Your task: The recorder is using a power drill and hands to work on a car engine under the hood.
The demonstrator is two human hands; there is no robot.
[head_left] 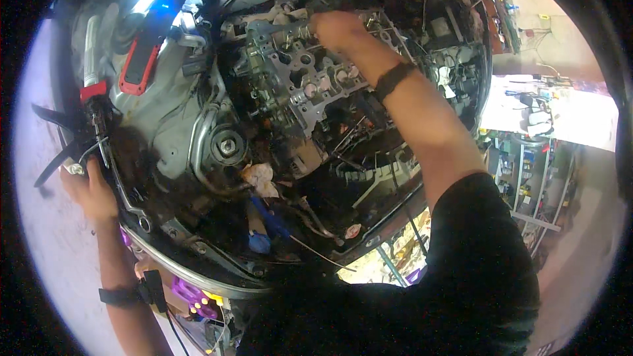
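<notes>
My right hand point(337, 31) reaches to the far edge of a bare metal cylinder head point(316, 102) on the engine. Its fingers curl down there, and whatever is in them is hidden. At the left fender, my left hand point(93, 192) is closed beside a black-handled tool point(60, 161) with two spread arms. Something small and whitish point(74, 169) shows at its fingers; I cannot tell exactly what is gripped. Just beyond this hand lies a long metal tool with a red collar point(93, 90).
A red and black work light point(140, 59) shines at the far left of the engine bay. Near the middle are a crumpled whitish rag point(261, 179), a blue-handled tool point(267, 217) and a round pulley-like part point(226, 147). Stocked shelves point(527, 178) stand at right.
</notes>
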